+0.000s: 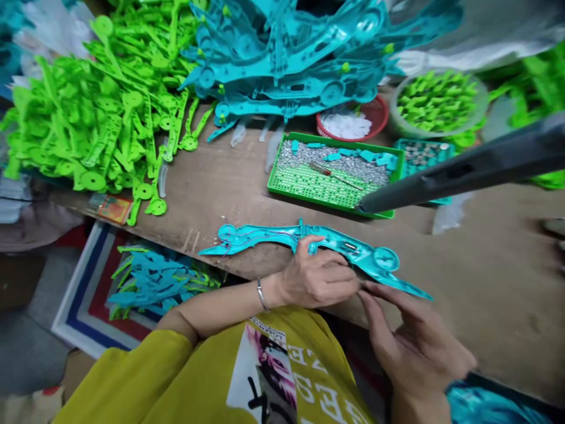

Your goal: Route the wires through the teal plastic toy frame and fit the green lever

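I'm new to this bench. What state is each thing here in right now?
Teal piece: held over the table edge, thin wires laid along it.
Left hand: closed around the teal piece.
Right hand: fingertips at the piece's edge, grip unclear.
Green tray: holding silver screws and teal bits.
Screwdriver: lying in the tray.
Red basket: holding white pieces.
Round tub: full of green parts.

Wooden bench (220, 182) beneath teal plastic piece (260, 237)

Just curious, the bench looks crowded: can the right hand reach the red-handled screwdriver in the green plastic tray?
Probably yes. Only the teal plastic piece lies between the right hand and the red-handled screwdriver, and the dark tube crosses the right end of the tray, away from it.
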